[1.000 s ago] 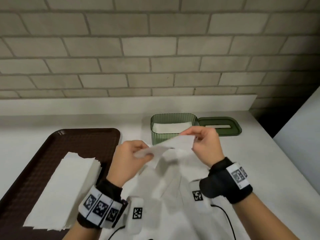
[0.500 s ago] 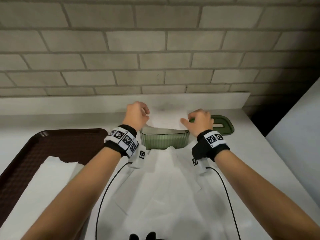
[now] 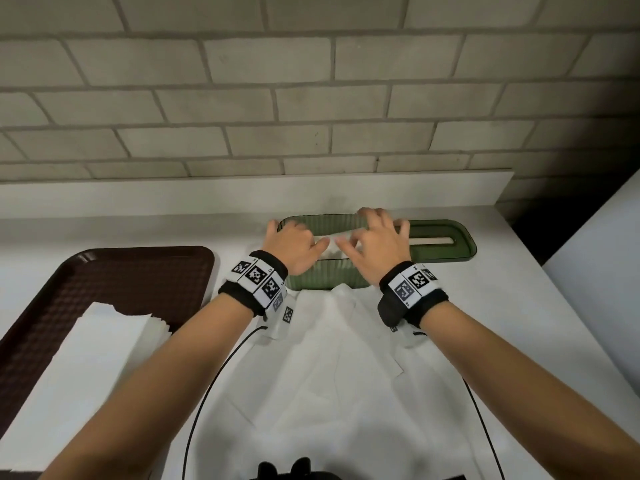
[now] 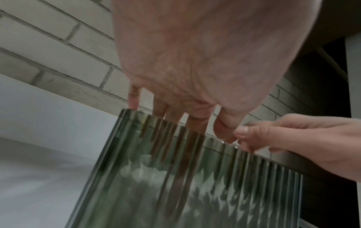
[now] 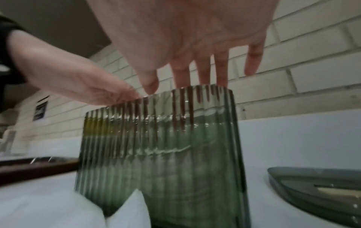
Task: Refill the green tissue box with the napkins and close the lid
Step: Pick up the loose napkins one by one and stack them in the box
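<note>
The ribbed green tissue box (image 3: 327, 277) stands open at the back of the white counter, with white napkins (image 3: 328, 242) lying inside it. Both hands reach over its rim. My left hand (image 3: 294, 245) is at the left end and my right hand (image 3: 375, 245) at the right end, fingers straight and pointing down onto the napkins. The left wrist view shows the left fingers (image 4: 175, 117) dipping behind the box wall (image 4: 195, 177). In the right wrist view the right fingers (image 5: 203, 72) enter the box (image 5: 160, 146). The green slotted lid (image 3: 446, 240) lies flat to the right of the box.
A brown tray (image 3: 138, 271) sits at the left with a stack of white napkins (image 3: 86, 368) on it. A white sheet (image 3: 346, 368) is spread on the counter in front of the box. A brick wall and a low ledge run behind. The counter ends at the right.
Both hands carried a napkin from near my body out over the box, lowered it in, and moved closer together; their fingers now lie straight on it instead of pinching it.
</note>
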Action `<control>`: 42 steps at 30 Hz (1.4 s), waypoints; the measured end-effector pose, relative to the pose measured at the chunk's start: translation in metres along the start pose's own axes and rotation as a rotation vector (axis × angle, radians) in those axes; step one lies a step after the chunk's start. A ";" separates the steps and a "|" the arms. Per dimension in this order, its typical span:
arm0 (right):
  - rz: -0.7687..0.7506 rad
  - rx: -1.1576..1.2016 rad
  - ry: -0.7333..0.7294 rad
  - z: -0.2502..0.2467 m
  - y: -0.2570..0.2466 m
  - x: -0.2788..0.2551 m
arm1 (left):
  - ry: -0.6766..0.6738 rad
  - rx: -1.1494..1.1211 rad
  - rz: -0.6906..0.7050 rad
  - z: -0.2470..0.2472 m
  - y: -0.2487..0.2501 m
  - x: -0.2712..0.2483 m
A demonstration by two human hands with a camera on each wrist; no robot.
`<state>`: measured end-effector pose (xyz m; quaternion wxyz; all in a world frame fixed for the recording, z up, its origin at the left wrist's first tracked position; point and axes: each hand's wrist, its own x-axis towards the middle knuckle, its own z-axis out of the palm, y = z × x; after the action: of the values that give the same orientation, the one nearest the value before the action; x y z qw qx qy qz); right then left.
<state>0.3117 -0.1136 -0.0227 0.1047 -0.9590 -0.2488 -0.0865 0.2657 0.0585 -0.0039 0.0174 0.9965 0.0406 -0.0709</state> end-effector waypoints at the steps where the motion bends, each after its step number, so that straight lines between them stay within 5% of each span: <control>1: -0.011 -0.040 -0.068 0.001 -0.001 -0.003 | -0.052 -0.017 -0.013 0.000 0.001 -0.002; 4: 0.024 0.148 -0.110 -0.013 0.010 -0.015 | -0.039 -0.142 -0.053 -0.005 0.000 -0.018; 9: 0.137 0.426 0.089 -0.056 0.055 -0.075 | 0.325 -0.515 0.061 -0.002 -0.007 -0.081; 13: 0.253 0.381 -0.252 -0.076 0.087 -0.146 | 0.103 -0.533 0.093 0.025 0.020 -0.129; 17: 0.355 0.309 -0.423 -0.055 0.093 -0.204 | -0.121 -0.381 -0.022 0.057 0.040 -0.142; 20: 0.411 0.279 -0.550 -0.037 0.088 -0.222 | -0.170 -0.279 -0.106 0.068 0.043 -0.145; 28: 0.384 0.110 -0.502 -0.035 0.067 -0.215 | -0.187 -0.161 -0.102 0.075 0.036 -0.147; 35: 0.250 -0.027 -0.592 -0.034 0.050 -0.208 | -0.025 -0.441 -0.135 0.068 0.005 -0.151; 39: 0.265 0.201 -0.558 -0.038 0.057 -0.207 | 0.118 -0.580 -0.066 0.040 0.000 -0.156; 42: 0.125 0.439 -0.348 -0.054 0.051 -0.191 | 0.157 -0.622 0.087 0.022 0.004 -0.152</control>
<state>0.1663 -0.2578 -0.0205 0.2709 -0.9272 -0.2163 0.1419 0.1131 0.0414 -0.0034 0.3211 0.9466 0.0190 0.0229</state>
